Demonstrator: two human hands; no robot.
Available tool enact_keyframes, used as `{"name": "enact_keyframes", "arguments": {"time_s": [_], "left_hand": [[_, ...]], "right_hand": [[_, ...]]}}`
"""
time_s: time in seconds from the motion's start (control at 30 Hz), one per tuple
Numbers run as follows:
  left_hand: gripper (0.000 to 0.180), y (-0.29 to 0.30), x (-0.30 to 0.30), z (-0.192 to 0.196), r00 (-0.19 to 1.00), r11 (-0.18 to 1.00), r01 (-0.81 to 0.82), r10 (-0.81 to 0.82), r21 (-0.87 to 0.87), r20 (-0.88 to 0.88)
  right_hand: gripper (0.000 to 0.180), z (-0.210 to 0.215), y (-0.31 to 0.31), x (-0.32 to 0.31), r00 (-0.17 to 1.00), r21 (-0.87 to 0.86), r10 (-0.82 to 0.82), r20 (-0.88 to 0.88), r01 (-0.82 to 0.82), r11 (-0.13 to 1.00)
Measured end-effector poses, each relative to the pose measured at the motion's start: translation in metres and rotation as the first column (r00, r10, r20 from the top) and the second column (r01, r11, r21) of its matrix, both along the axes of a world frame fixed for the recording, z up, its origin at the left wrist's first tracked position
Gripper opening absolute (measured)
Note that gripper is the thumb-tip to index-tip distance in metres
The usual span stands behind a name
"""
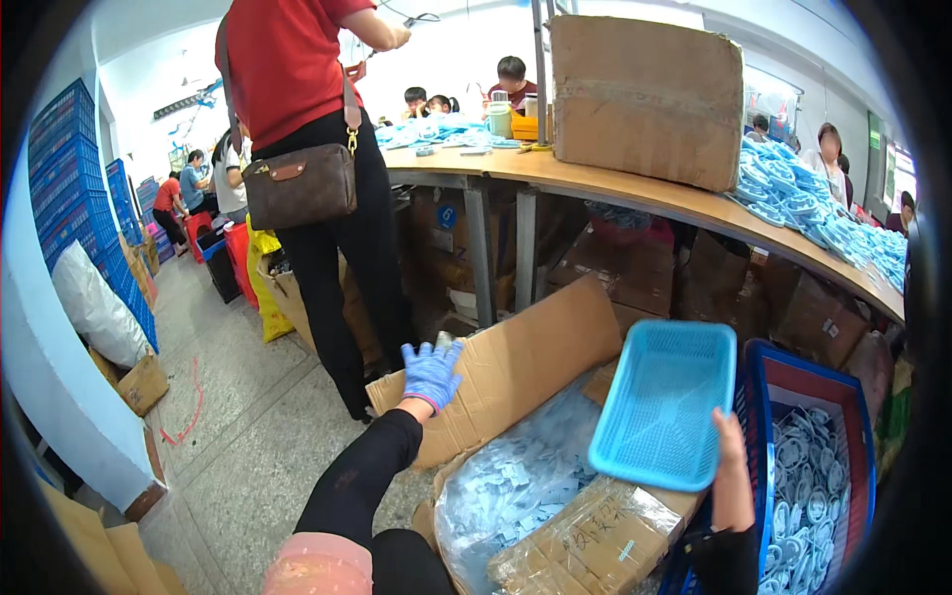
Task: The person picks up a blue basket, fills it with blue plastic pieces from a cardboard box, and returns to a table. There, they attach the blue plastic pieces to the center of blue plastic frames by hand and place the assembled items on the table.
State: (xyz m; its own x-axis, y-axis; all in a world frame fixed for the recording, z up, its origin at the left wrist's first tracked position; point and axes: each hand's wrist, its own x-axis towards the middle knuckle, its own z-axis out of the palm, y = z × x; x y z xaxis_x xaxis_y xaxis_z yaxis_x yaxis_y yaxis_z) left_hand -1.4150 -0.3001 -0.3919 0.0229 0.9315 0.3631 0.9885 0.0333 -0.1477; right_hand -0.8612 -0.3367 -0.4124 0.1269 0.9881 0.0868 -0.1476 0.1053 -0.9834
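My left hand (431, 377), in a blue knitted glove, lies with spread fingers on the raised flap of a cardboard box (526, 367). Inside that box a clear plastic bag (506, 486) holds many small pale blue pieces. At the right edge of a light blue plastic basket (666, 397), my bare right hand (732, 466) grips the rim, its fingertips partly hidden. The basket is tilted over the box, and nothing shows inside it. Close to my right hand stands a dark blue crate (759, 397) with many pale blue round parts (808, 486).
A person in a red top (288, 69) with a brown shoulder bag (300, 183) stands just ahead on the left. Beyond the box, a long table (635, 193) bears a large carton (647, 104) and heaps of blue parts (803, 198). Blue crates (74, 188) are stacked at left.
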Motion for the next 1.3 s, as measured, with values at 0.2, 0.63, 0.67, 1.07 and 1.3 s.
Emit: {"name": "enact_keyframes", "arguments": {"time_s": [0.2,0.63,0.67,1.07,1.3], "left_hand": [[0.078,0.011,-0.028,-0.035,0.868,0.973,-0.172,0.077,0.153,0.491],[0.053,-0.099,0.112,-0.135,0.789,0.802,0.569,-0.470,-0.181,0.396],[0.052,-0.110,0.124,-0.168,0.823,0.816,0.525,-0.413,-0.243,0.390],[0.043,-0.130,0.196,-0.197,0.806,0.558,0.544,-0.138,-0.626,0.576],[0.046,-0.110,0.175,-0.172,-0.078,0.316,0.925,0.700,-0.210,0.710]], "right_hand": [[0.039,-0.077,-0.001,-0.045,0.842,-0.027,0.093,-0.532,-0.127,0.992],[0.053,0.062,0.041,-0.189,0.778,0.181,0.378,-0.502,-0.333,0.925],[0.054,0.107,0.045,-0.233,0.789,0.221,0.437,-0.432,-0.378,0.899],[0.051,0.158,0.035,-0.245,0.916,0.126,0.388,-0.108,-0.374,0.919],[0.055,0.149,0.067,-0.107,0.971,0.141,0.124,0.205,-0.154,0.978]]}}
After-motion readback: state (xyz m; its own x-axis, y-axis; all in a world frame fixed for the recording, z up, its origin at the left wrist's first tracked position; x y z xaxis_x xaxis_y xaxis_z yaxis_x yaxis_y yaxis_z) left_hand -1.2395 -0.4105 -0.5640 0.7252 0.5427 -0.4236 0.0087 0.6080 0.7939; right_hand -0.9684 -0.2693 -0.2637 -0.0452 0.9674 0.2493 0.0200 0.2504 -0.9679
